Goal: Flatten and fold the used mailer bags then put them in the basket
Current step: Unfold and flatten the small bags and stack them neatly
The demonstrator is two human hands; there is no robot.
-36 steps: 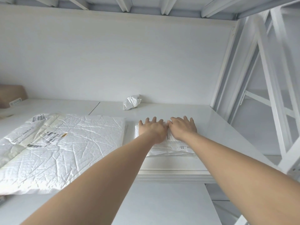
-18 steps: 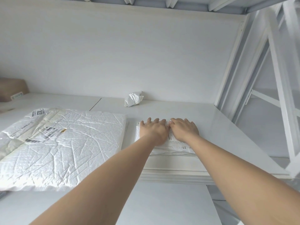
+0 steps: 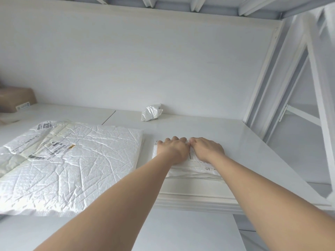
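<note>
Presently, folded mailer bag under both hands at worktop front edge.
Left of it, large flat mailer; behind it, crumpled bag; on it, left hand and right hand touching, fingers curled over its far edge.

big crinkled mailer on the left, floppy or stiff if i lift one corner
Probably floppy: the big mailer is creased all over, so it should sag. Likely light for its size, as it lies flat and looks empty. Its glossy skin may slide on the table.
</note>
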